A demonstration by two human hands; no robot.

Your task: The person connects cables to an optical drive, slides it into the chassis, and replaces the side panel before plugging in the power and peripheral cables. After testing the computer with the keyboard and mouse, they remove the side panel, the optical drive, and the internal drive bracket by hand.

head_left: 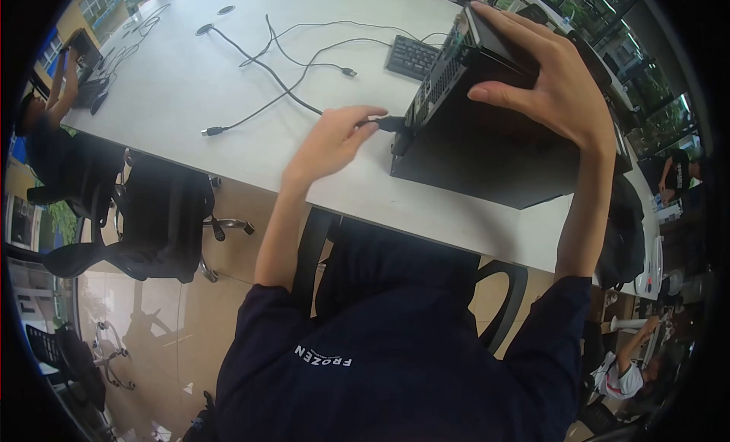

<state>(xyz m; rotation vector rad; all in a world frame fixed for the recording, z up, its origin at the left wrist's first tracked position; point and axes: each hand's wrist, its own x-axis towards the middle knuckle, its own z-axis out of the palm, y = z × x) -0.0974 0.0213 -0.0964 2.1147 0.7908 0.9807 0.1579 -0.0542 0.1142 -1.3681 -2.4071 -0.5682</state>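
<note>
A black computer tower (479, 149) stands on the white table, its back panel with ports and vents facing left. My left hand (328, 142) is closed, thumb and fingers pinching the black plug of a power cord (389, 123) at the lower part of that panel. From there the thick cord (262, 63) runs back to a round hole in the tabletop. My right hand (563, 81) grips the tower's upper edge, fingers stretched along the top and thumb against the side.
Thin cables with USB plugs (213, 130) lie loose on the white table (167, 100). Behind the tower sits a black keyboard (412, 57). Office chairs (163, 214) stand along the near edge at left. Other people (620, 373) are at the far left and right.
</note>
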